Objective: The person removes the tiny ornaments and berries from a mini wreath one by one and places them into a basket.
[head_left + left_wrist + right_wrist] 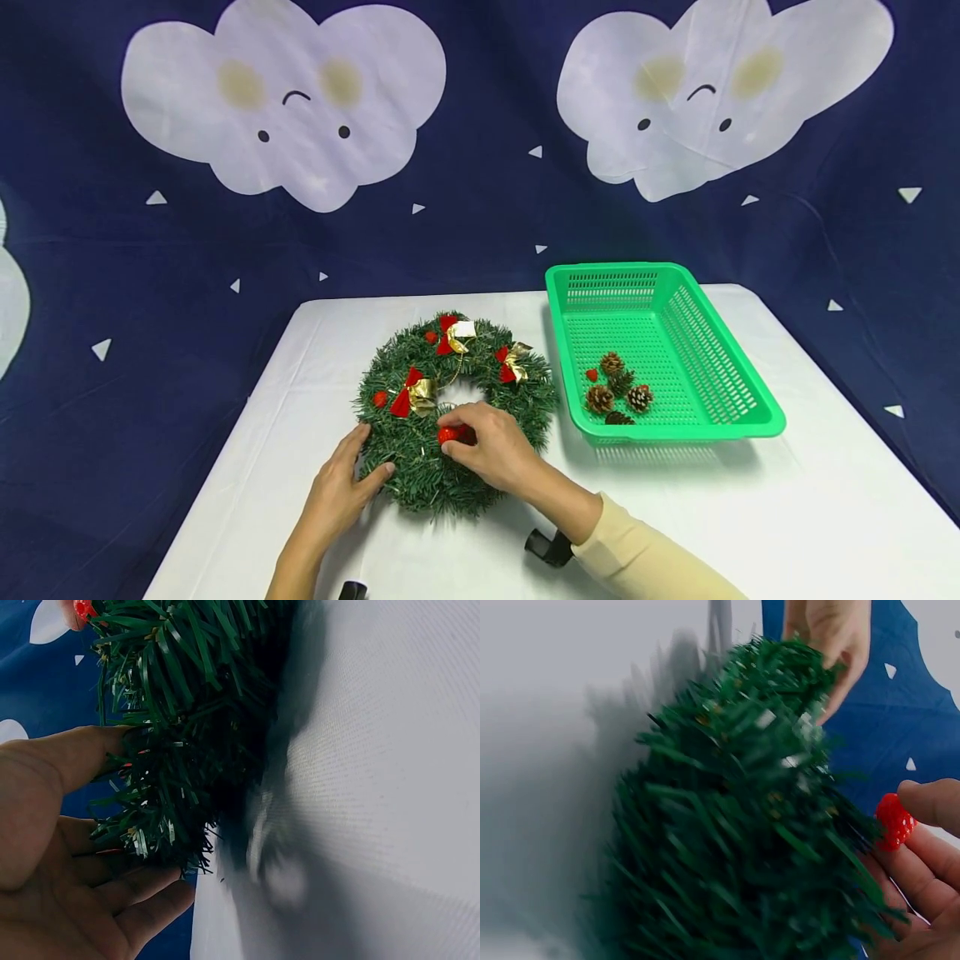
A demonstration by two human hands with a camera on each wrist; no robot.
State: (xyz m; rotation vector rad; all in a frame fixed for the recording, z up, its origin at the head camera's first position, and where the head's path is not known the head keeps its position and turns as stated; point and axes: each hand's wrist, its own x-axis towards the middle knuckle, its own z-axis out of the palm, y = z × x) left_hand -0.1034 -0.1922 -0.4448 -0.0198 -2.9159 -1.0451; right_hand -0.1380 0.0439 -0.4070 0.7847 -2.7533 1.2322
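Note:
A green tinsel wreath [397,433] with red-and-gold bows lies on the white table. My right hand [495,446] is over its near inner side and pinches a small strawberry ornament [895,821], red with white speckles, between thumb and fingers. In the right wrist view the ornament sits right at the tips of the green needles. My left hand [337,487] holds the wreath's near left edge. Its thumb [94,754] lies on one side of the needles in the left wrist view, with the fingers round the other side, partly hidden by the greenery.
To the right of the wreath stands a green plastic basket [738,429]. Several pinecones [600,398] and a few small red berries [592,375] lie in its near left corner. Two red berries [380,399] sit on the wreath's left side. A dark blue cloud-print cloth [487,225] hangs behind the table.

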